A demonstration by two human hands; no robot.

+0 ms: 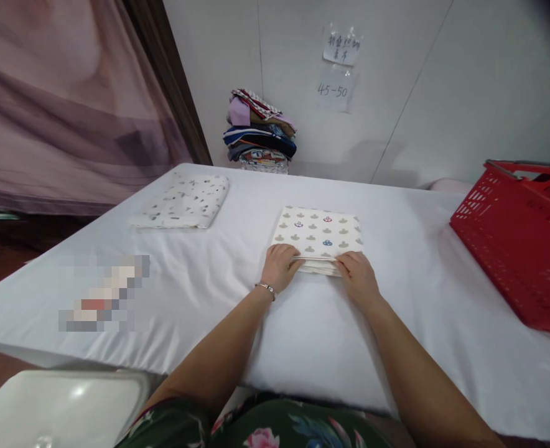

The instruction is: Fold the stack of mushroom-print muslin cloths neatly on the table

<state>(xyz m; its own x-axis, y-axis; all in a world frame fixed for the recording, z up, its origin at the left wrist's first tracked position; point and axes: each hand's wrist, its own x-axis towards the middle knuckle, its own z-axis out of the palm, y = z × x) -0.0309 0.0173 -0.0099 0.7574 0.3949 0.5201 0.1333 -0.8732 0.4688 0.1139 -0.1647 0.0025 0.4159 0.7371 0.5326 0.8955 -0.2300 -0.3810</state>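
A folded white cloth [319, 231] with grey, red and blue anchor-like prints lies on the table in front of me. My left hand [280, 267] grips its near left corner, thumb below and fingers on top. At the near right corner, my right hand [356, 277] pinches the cloth's edge the same way. Several layers show along the near edge between my hands. Further left lies a second folded white cloth [186, 202] with small grey and dark prints, touched by neither hand.
A white sheet [312, 348] covers the table. At the right stands a red plastic basket [522, 249]. Folded clothes [261, 134] are stacked beyond the far edge by the wall. A blurred-out item [107, 295] lies at left; a white chair [65, 404] is at lower left.
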